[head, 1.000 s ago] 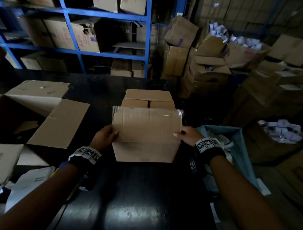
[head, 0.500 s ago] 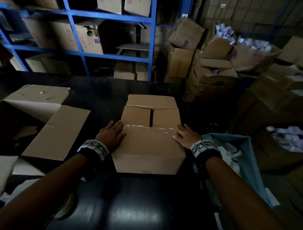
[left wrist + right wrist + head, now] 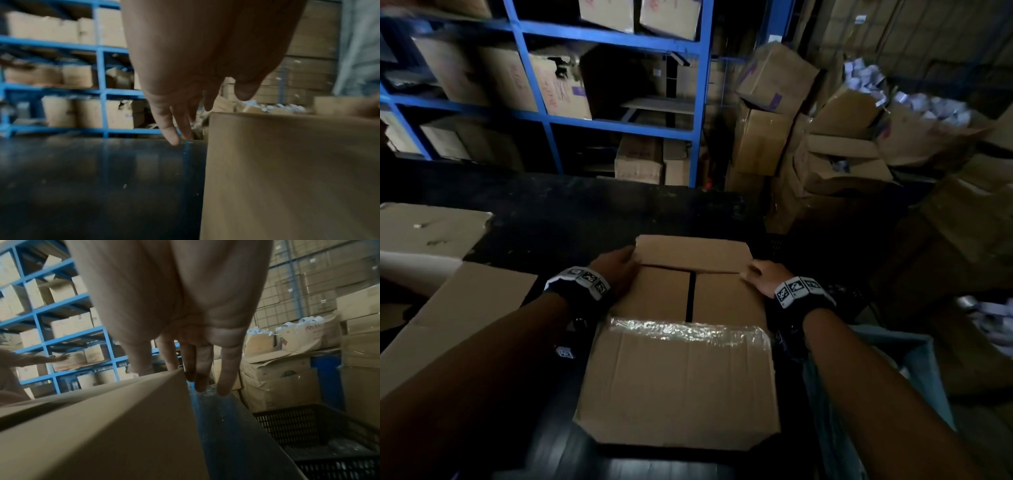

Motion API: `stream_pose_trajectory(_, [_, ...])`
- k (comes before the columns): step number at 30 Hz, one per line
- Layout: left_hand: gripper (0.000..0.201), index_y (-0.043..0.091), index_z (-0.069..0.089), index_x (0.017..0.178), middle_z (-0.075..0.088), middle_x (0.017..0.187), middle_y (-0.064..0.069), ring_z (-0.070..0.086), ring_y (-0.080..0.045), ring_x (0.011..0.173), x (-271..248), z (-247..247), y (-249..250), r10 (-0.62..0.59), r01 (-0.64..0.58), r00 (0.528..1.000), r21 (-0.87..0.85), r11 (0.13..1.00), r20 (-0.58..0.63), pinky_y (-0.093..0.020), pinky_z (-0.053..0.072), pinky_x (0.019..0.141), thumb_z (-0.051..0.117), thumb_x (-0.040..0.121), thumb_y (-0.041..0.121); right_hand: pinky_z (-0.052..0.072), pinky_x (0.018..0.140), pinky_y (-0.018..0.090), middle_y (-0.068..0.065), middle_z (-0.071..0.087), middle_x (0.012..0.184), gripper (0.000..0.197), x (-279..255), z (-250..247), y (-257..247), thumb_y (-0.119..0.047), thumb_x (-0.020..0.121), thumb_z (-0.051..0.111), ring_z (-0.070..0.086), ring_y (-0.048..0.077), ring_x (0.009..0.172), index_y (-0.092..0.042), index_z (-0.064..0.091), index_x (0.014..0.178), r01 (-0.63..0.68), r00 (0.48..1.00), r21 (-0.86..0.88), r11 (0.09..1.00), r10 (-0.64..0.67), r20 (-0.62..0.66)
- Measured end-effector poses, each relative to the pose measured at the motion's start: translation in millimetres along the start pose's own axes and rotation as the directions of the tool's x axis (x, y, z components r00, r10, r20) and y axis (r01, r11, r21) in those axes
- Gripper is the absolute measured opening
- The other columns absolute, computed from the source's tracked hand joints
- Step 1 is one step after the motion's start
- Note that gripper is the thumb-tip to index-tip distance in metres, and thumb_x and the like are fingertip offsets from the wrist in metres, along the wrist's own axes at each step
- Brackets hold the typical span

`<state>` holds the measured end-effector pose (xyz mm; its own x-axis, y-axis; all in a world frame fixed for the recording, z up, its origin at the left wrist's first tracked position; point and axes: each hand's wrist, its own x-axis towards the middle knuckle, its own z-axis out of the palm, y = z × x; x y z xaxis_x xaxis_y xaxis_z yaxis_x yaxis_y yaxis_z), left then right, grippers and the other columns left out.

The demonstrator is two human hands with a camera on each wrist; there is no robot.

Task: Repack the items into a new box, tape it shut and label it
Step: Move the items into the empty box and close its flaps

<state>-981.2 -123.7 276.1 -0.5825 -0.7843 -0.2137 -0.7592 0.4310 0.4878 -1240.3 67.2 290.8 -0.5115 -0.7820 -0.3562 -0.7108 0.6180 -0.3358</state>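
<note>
A small brown cardboard box [image 3: 678, 387] stands on the black table [image 3: 558, 219] in front of me. Its near flap, edged with shiny clear tape [image 3: 685, 330], lies folded down over two inner flaps with a dark gap [image 3: 691, 298] between them. The far flap [image 3: 691, 253] is partly raised. My left hand [image 3: 616, 270] touches that flap's left end and my right hand [image 3: 760, 279] its right end. In the wrist views the left fingers [image 3: 174, 129] and right fingers [image 3: 205, 369] hang straight beside the box walls [image 3: 287, 178] [image 3: 102, 426], holding nothing.
A big open carton [image 3: 455, 308] with spread flaps lies on the table to the left. Blue shelving [image 3: 702, 102] with cartons stands behind. Stacked cartons [image 3: 767, 137] crowd the right. A black mesh crate [image 3: 308, 426] and a blue bin [image 3: 914, 356] sit right of the table.
The taped near flap went from upright to folded flat on the box. Both hands then slid forward from its sides to the ends of the far flap.
</note>
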Motion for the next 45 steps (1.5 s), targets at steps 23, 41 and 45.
stream_pose_trajectory(23, [0.067,0.041,0.013,0.144,0.056,0.129,-0.012,0.055,-0.024,0.118,-47,-29,6,0.191,-0.280,0.941,-0.329,0.902,-0.278,-0.030,0.039,0.097,0.054,0.092,0.027,0.048,0.074,0.030,0.004,0.061,0.109,0.036,-33,-17,-3,-0.022,0.083,0.069,0.063,0.021,0.097,-0.027,0.044,0.108,0.315,0.808,0.354,0.881,-0.053,-0.586])
stream_pose_trajectory(41, [0.046,0.036,0.037,0.136,0.054,0.127,-0.004,0.055,-0.026,0.109,-119,33,-23,0.262,-0.192,0.952,0.361,0.913,-0.156,-0.041,0.041,0.095,0.036,0.091,0.048,0.017,0.119,0.044,0.001,0.003,0.162,0.062,-113,62,-5,-0.048,0.099,0.030,0.001,0.019,0.149,-0.020,0.014,0.152,0.196,0.980,-0.215,0.957,-0.185,0.071])
stream_pose_trajectory(45, [0.049,0.033,0.035,0.139,0.037,0.148,-0.004,0.038,-0.030,0.131,-130,48,-20,0.315,-0.210,0.932,0.447,0.870,-0.176,-0.045,0.032,0.105,0.031,0.092,0.044,0.012,0.118,0.049,-0.001,-0.012,0.162,0.061,-117,81,-4,-0.048,0.101,0.019,-0.012,0.018,0.149,-0.023,0.003,0.153,0.142,0.990,-0.231,0.963,-0.135,0.045])
